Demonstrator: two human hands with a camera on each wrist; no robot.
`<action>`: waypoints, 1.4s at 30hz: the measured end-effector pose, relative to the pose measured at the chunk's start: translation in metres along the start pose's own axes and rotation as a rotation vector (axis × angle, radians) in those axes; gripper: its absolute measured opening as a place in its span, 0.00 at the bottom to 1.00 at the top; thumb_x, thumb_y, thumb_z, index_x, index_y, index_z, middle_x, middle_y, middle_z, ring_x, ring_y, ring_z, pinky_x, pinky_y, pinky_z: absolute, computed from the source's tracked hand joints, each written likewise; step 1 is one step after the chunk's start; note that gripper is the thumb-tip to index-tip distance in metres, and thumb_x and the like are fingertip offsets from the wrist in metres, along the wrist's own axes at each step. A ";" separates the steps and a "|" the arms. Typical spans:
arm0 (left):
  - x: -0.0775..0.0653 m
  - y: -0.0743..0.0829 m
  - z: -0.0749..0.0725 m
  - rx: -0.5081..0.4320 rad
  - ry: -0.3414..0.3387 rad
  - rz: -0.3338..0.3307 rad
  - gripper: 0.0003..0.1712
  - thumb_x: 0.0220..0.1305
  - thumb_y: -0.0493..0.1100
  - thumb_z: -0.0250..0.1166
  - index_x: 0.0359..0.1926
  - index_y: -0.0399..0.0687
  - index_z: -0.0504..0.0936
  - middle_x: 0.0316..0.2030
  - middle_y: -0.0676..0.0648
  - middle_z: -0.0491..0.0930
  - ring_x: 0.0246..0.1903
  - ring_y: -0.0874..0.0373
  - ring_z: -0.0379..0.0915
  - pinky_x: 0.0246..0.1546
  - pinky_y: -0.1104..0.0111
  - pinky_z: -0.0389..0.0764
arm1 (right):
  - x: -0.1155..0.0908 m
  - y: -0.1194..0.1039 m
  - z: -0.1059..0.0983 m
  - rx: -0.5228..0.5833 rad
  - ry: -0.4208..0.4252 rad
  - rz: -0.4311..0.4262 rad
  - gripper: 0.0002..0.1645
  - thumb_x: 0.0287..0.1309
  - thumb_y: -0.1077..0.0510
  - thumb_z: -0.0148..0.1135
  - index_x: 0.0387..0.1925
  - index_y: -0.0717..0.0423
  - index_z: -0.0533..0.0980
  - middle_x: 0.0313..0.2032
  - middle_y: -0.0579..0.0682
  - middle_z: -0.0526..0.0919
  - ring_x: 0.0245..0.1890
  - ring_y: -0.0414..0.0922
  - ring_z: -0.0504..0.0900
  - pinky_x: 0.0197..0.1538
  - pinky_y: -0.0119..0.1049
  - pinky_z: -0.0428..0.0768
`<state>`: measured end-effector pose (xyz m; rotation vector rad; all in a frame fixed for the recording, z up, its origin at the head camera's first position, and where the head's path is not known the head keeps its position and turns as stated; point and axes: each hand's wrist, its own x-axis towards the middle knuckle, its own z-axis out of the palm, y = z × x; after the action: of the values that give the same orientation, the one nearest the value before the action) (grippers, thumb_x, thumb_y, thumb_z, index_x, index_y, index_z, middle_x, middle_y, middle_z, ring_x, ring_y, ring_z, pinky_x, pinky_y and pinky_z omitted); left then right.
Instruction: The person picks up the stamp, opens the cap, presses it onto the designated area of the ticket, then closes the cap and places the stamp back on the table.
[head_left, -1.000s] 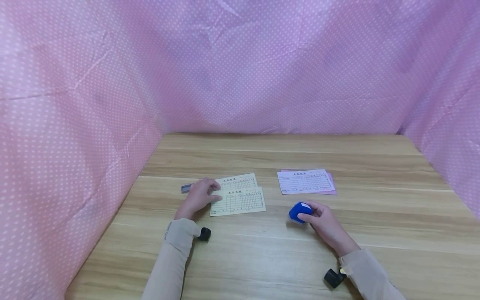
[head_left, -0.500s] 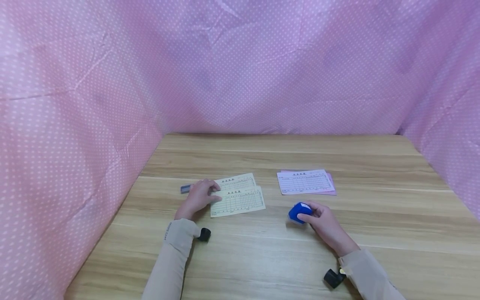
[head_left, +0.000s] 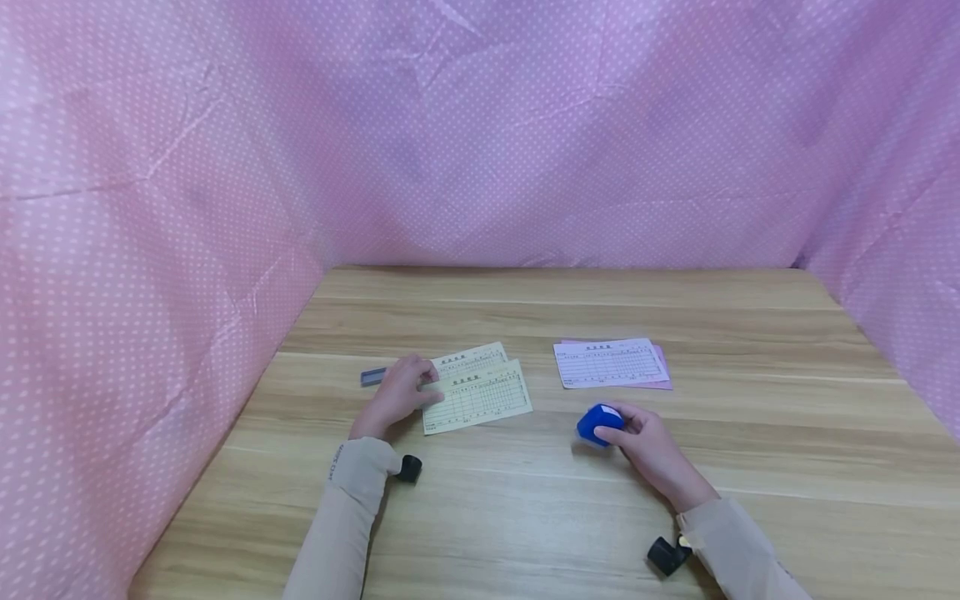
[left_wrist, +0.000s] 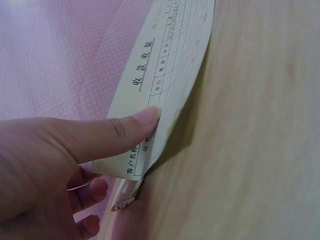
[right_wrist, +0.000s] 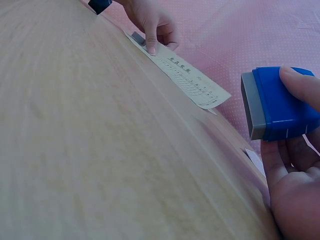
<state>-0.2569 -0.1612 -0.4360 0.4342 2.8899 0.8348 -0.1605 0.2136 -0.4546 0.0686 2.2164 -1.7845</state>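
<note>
My left hand (head_left: 401,392) pinches the left end of a pale yellow printed receipt slip (head_left: 483,398). In the left wrist view, the thumb lies on top of this slip (left_wrist: 165,75), which bends up off the wood. A second yellow slip (head_left: 471,358) lies partly under it, farther back. Over the table to the right, my right hand (head_left: 656,450) grips a blue stamp (head_left: 597,425) between thumb and fingers. The right wrist view shows the stamp's grey base (right_wrist: 253,106) facing left, held apart from any paper.
A white receipt slip (head_left: 609,364) overlaps a pink slip (head_left: 663,379) at the back right. Behind my left hand lies a small grey rectangular piece (head_left: 372,377), partly covered. Pink dotted cloth (head_left: 555,167) surrounds the wooden table (head_left: 510,517) at the back and sides.
The front yellow slip has lifted and turned, its right end rising farther back. The rear yellow slip has shifted slightly left. My right hand and the stamp stay still.
</note>
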 end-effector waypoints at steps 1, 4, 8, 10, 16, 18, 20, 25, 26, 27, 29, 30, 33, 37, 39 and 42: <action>0.000 0.000 0.000 -0.009 -0.003 0.004 0.11 0.55 0.44 0.72 0.35 0.47 0.78 0.39 0.48 0.75 0.40 0.52 0.67 0.47 0.59 0.65 | 0.000 0.000 0.000 0.001 0.001 0.001 0.34 0.64 0.50 0.61 0.65 0.63 0.66 0.66 0.61 0.70 0.65 0.50 0.69 0.70 0.49 0.66; 0.001 0.000 0.000 -0.061 -0.024 -0.003 0.10 0.56 0.43 0.72 0.35 0.48 0.78 0.37 0.48 0.77 0.36 0.54 0.68 0.42 0.63 0.68 | 0.001 0.001 0.000 0.002 0.005 0.002 0.34 0.64 0.51 0.61 0.65 0.64 0.66 0.66 0.61 0.70 0.65 0.49 0.70 0.69 0.47 0.67; 0.002 0.000 0.000 -0.105 -0.042 -0.001 0.08 0.58 0.42 0.70 0.36 0.49 0.78 0.36 0.49 0.80 0.35 0.56 0.70 0.39 0.65 0.72 | 0.001 0.001 0.000 -0.003 0.011 0.003 0.34 0.63 0.51 0.62 0.65 0.64 0.66 0.65 0.61 0.71 0.63 0.47 0.71 0.68 0.44 0.69; 0.002 0.000 0.000 -0.119 -0.034 0.008 0.08 0.59 0.43 0.69 0.37 0.49 0.79 0.37 0.49 0.81 0.35 0.56 0.70 0.39 0.66 0.71 | 0.001 0.001 0.000 -0.002 0.011 0.005 0.34 0.63 0.51 0.62 0.65 0.63 0.66 0.65 0.60 0.71 0.63 0.47 0.71 0.68 0.44 0.69; 0.002 0.003 -0.002 -0.187 -0.011 -0.020 0.05 0.63 0.44 0.66 0.37 0.50 0.80 0.35 0.49 0.80 0.34 0.55 0.69 0.35 0.67 0.68 | 0.001 0.000 0.001 0.000 0.009 0.005 0.34 0.63 0.50 0.62 0.64 0.63 0.66 0.64 0.60 0.72 0.62 0.46 0.72 0.68 0.46 0.69; 0.002 0.004 -0.002 -0.208 -0.012 -0.040 0.05 0.63 0.44 0.66 0.38 0.50 0.80 0.35 0.49 0.80 0.34 0.55 0.69 0.35 0.67 0.69 | 0.001 0.000 0.001 -0.001 0.004 -0.001 0.34 0.63 0.50 0.62 0.64 0.64 0.66 0.64 0.61 0.72 0.61 0.44 0.72 0.68 0.44 0.70; 0.001 0.006 -0.003 -0.221 -0.016 -0.056 0.06 0.64 0.45 0.65 0.40 0.50 0.81 0.37 0.50 0.81 0.35 0.56 0.70 0.36 0.68 0.69 | 0.001 0.000 0.001 0.001 0.004 0.001 0.34 0.63 0.50 0.62 0.64 0.64 0.67 0.64 0.61 0.72 0.60 0.43 0.73 0.66 0.40 0.71; 0.001 0.007 -0.004 -0.242 -0.017 -0.079 0.09 0.64 0.46 0.65 0.42 0.49 0.82 0.38 0.49 0.81 0.36 0.55 0.70 0.37 0.67 0.70 | 0.001 0.000 0.000 0.001 0.007 0.008 0.34 0.63 0.51 0.62 0.64 0.63 0.67 0.64 0.60 0.72 0.60 0.43 0.73 0.66 0.39 0.71; 0.001 0.006 -0.003 -0.246 -0.016 -0.080 0.09 0.63 0.46 0.66 0.42 0.48 0.82 0.38 0.49 0.81 0.36 0.55 0.70 0.37 0.68 0.70 | 0.001 0.000 0.000 0.001 0.006 0.008 0.33 0.63 0.51 0.62 0.64 0.64 0.67 0.64 0.61 0.72 0.60 0.44 0.73 0.66 0.41 0.71; 0.002 0.006 -0.003 -0.251 -0.015 -0.082 0.09 0.63 0.46 0.66 0.42 0.48 0.83 0.38 0.49 0.81 0.36 0.55 0.70 0.37 0.68 0.70 | 0.000 0.000 0.000 0.001 0.005 0.007 0.33 0.63 0.51 0.62 0.64 0.63 0.67 0.64 0.61 0.72 0.60 0.44 0.73 0.67 0.43 0.70; 0.002 0.006 -0.003 -0.265 -0.016 -0.087 0.09 0.63 0.46 0.66 0.42 0.48 0.83 0.38 0.48 0.81 0.36 0.55 0.70 0.37 0.68 0.70 | 0.000 0.000 0.001 0.004 0.003 0.008 0.33 0.63 0.51 0.62 0.64 0.63 0.66 0.64 0.61 0.71 0.61 0.45 0.72 0.68 0.46 0.69; 0.002 0.006 -0.003 -0.272 -0.016 -0.087 0.10 0.63 0.46 0.66 0.43 0.48 0.83 0.38 0.49 0.81 0.36 0.55 0.70 0.37 0.68 0.70 | 0.000 0.000 0.001 0.003 0.004 0.009 0.33 0.63 0.51 0.62 0.64 0.63 0.67 0.64 0.60 0.71 0.61 0.46 0.72 0.68 0.47 0.68; 0.002 0.006 -0.002 -0.287 -0.016 -0.074 0.09 0.63 0.46 0.66 0.41 0.47 0.82 0.35 0.48 0.81 0.33 0.55 0.70 0.34 0.68 0.71 | 0.000 -0.001 0.001 -0.002 0.004 0.005 0.34 0.63 0.50 0.62 0.64 0.63 0.66 0.64 0.61 0.71 0.61 0.45 0.72 0.68 0.47 0.68; 0.003 0.007 0.001 -0.298 -0.009 -0.050 0.09 0.62 0.47 0.67 0.38 0.46 0.81 0.30 0.48 0.77 0.29 0.56 0.68 0.29 0.68 0.70 | 0.000 -0.001 0.001 -0.003 0.001 0.001 0.34 0.63 0.49 0.62 0.64 0.64 0.66 0.64 0.61 0.72 0.60 0.43 0.73 0.67 0.44 0.70; 0.004 0.008 0.003 -0.312 -0.007 -0.041 0.10 0.62 0.47 0.67 0.37 0.45 0.81 0.31 0.48 0.78 0.29 0.56 0.68 0.29 0.68 0.70 | 0.000 -0.001 0.001 -0.002 0.001 0.001 0.34 0.63 0.49 0.62 0.64 0.64 0.66 0.64 0.61 0.72 0.59 0.42 0.73 0.67 0.42 0.71; 0.005 0.010 0.006 -0.339 -0.012 -0.035 0.10 0.61 0.46 0.68 0.38 0.46 0.83 0.33 0.48 0.79 0.31 0.57 0.68 0.30 0.69 0.70 | 0.001 -0.001 0.001 -0.012 0.000 0.000 0.34 0.63 0.49 0.61 0.65 0.64 0.66 0.64 0.61 0.72 0.60 0.43 0.73 0.67 0.41 0.71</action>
<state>-0.2577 -0.1484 -0.4356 0.3498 2.6590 1.2787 -0.1611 0.2128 -0.4544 0.0666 2.2265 -1.7713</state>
